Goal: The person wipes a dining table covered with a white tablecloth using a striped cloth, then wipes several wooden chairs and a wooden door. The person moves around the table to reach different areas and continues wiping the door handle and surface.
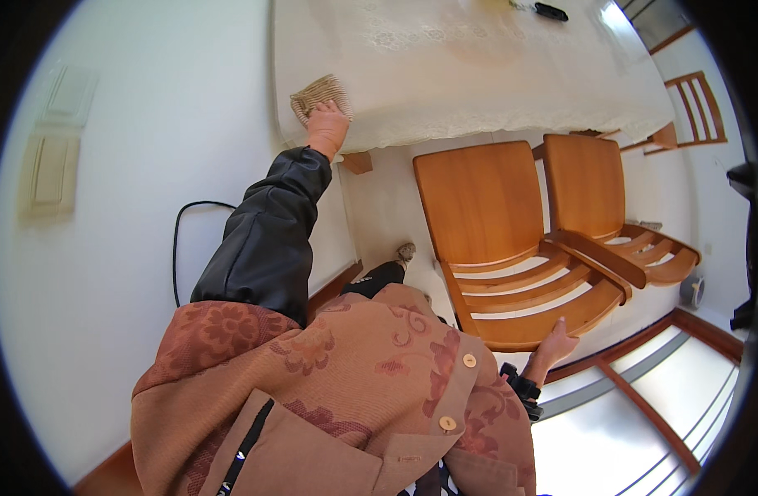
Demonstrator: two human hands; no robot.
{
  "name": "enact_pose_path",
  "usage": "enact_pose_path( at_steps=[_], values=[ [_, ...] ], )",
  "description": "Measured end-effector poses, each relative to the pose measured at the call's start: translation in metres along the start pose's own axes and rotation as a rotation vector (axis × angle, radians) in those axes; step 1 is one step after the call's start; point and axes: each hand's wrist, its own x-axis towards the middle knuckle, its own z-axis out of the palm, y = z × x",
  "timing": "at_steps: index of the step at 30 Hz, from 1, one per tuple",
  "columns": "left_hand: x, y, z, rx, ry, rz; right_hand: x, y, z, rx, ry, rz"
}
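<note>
My left hand (328, 127), its arm in a black sleeve, presses on a folded, striped tan cloth (320, 93) at the near left corner of the table. A pale floral tablecloth (478, 74) covers that table. To the right, my right hand (555, 344) grips the curved top rail of a wooden chair (487, 198), thumb on top; its other fingers are mostly hidden. A black band with a device sits on my right wrist.
A second wooden chair (586, 186) stands right of the first, and another chair (695, 111) is farther off. A black object (551, 11) lies on the table. A black cable (177, 248) hangs at the white wall on the left. Glazed door panels (621, 403) are at lower right.
</note>
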Motion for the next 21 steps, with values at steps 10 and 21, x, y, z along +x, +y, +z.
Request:
enact_pose_path(
  at_steps=[10, 21],
  values=[
    [-0.122, 0.083, -0.075, -0.456, -0.324, 0.351, 0.007, 0.014, -0.01, 0.036, -0.085, -0.114],
    [-0.347, 0.087, -0.175, -2.081, -0.493, -0.421, -0.005, 0.043, -0.055, 0.322, -0.576, -0.028]
  ],
)
